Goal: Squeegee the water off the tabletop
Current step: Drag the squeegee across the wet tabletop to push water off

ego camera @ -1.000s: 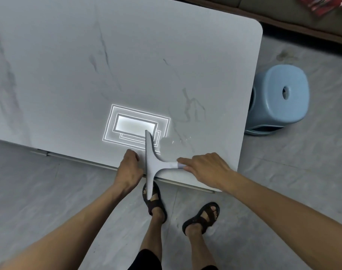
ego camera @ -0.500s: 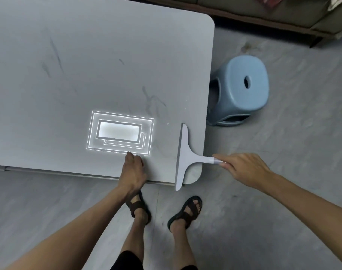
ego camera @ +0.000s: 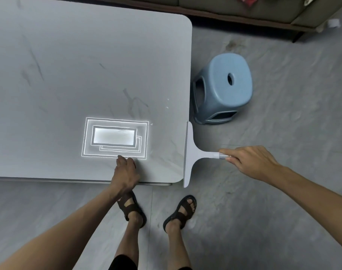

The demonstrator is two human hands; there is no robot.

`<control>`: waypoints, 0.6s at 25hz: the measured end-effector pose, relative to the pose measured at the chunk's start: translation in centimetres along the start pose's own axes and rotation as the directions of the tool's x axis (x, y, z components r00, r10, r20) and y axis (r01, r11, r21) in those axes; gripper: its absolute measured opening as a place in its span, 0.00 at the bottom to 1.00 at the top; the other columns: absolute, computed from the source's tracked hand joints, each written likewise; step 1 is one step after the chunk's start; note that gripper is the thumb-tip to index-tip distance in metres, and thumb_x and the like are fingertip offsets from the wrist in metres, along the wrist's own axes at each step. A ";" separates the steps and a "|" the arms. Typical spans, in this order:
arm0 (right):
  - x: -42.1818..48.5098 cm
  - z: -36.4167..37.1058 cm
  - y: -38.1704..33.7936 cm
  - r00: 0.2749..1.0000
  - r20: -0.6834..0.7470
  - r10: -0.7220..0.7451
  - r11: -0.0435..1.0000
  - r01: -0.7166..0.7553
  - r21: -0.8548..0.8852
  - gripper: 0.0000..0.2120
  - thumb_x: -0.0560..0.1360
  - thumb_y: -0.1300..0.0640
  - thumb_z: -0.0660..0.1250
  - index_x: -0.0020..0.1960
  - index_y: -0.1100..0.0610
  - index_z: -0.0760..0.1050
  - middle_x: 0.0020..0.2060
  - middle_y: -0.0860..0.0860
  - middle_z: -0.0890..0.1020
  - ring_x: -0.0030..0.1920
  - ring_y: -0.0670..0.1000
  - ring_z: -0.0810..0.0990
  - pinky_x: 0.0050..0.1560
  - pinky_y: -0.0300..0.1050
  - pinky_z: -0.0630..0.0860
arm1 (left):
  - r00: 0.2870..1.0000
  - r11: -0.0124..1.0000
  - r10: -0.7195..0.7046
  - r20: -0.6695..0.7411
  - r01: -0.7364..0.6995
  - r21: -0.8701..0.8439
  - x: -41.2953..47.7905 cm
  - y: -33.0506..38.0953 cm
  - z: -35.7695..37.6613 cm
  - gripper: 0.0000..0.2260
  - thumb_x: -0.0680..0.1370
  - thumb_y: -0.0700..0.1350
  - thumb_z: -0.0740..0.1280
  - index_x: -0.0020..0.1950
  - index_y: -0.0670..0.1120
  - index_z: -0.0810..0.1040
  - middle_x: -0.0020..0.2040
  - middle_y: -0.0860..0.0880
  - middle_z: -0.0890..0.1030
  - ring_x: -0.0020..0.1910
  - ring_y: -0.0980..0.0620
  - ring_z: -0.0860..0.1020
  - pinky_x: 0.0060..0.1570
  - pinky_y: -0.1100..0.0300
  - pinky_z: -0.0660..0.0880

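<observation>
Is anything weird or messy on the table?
Nothing is broken. A few tiny drops sit near the right edge of the tabletop, left of the squeegee. The glowing rectangles look like a lamp's reflection.

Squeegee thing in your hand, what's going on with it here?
A person is clearing water off the grey tabletop. The right hand grips the squeegee by its handle, and its blade sits at the table's right edge, near the front corner. The left hand rests on the tabletop by the front edge. A few tiny droplets show near that right edge.
</observation>
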State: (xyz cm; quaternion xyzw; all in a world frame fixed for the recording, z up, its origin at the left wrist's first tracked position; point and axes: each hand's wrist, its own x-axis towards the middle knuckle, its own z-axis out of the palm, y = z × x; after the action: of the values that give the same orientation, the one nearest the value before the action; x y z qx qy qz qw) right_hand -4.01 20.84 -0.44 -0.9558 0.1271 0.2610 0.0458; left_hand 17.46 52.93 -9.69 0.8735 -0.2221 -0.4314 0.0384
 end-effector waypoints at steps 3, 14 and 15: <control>-0.5 -0.2 1.1 1.000 -0.022 0.017 1.000 -0.017 -0.025 0.16 0.80 0.45 0.53 0.67 0.37 0.68 0.43 0.47 0.84 0.40 0.51 0.81 0.32 0.44 0.69 | 0.998 1.000 -0.009 0.057 0.009 0.002 0.2 -0.1 -0.2 0.16 0.70 0.41 0.61 0.56 0.36 0.67 0.66 0.28 0.61 0.61 0.27 0.68 0.56 0.45 0.70; -0.3 -1.6 -0.4 0.999 -0.028 0.033 0.999 -0.032 0.039 0.16 0.80 0.45 0.55 0.66 0.38 0.69 0.40 0.46 0.84 0.36 0.49 0.80 0.31 0.43 0.72 | 1.000 0.994 -0.029 0.013 0.030 -0.107 -1.2 -0.6 -3.1 0.08 0.72 0.36 0.60 0.51 0.41 0.67 0.42 0.44 0.74 0.38 0.43 0.74 0.33 0.55 0.65; 0.2 -2.1 -1.2 0.999 -0.041 0.019 0.998 -0.017 0.056 0.15 0.80 0.45 0.55 0.66 0.38 0.69 0.40 0.46 0.84 0.36 0.49 0.80 0.32 0.44 0.74 | 0.997 0.994 -0.047 -0.058 0.041 -0.104 -1.4 -1.0 -3.4 0.08 0.72 0.36 0.59 0.51 0.42 0.67 0.39 0.45 0.75 0.38 0.42 0.75 0.33 0.55 0.67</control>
State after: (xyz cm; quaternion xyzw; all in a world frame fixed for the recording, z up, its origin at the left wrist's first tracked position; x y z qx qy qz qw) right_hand -2.52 21.60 1.27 -0.9582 0.1438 0.2378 0.0675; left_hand 19.69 53.97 -6.79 0.8877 -0.1793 -0.4164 0.0803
